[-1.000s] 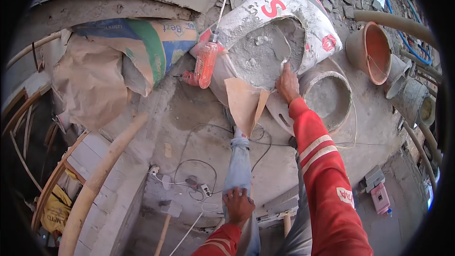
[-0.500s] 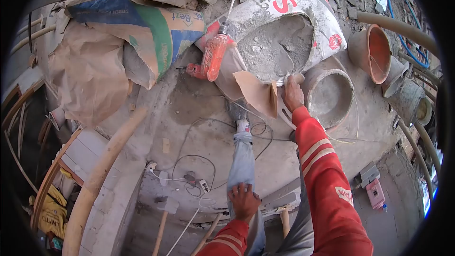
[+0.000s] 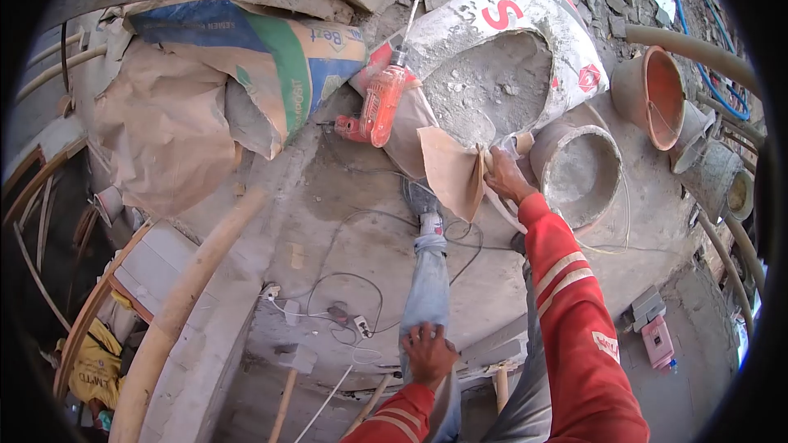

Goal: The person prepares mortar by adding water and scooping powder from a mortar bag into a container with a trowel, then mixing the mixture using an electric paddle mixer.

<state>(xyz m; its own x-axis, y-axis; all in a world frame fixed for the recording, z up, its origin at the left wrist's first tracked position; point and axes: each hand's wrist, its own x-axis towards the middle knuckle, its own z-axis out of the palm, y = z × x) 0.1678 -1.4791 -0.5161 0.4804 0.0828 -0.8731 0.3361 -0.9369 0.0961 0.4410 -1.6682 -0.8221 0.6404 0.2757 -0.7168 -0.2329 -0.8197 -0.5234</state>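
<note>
My right hand (image 3: 509, 176) is closed at the torn lower edge of an opened mortar bag (image 3: 574, 53), its fingers around the paper edge beside a brown torn flap (image 3: 450, 172). Part of the grip is hidden behind the hand. Grey powder (image 3: 501, 82) fills the bag's wide opening. Just right of that hand stands a round bucket (image 3: 584, 176) crusted with cement. My left hand (image 3: 429, 355) lies with fingers spread on my jeans near the knee, holding nothing. A red power drill (image 3: 382, 105) with a long bit leans against the bag's left side.
To the left lies a torn cement bag (image 3: 164, 123). Several buckets, one with an orange inside (image 3: 663, 98), line the right. A cable and a socket (image 3: 362, 326) lie on the floor. A wooden pole (image 3: 180, 303) and a pink object (image 3: 657, 340) flank me.
The whole view has shifted slightly. My right hand has drawn a little downward from the bag's opening, and the brown flap hangs lower. My left hand stays on the leg.
</note>
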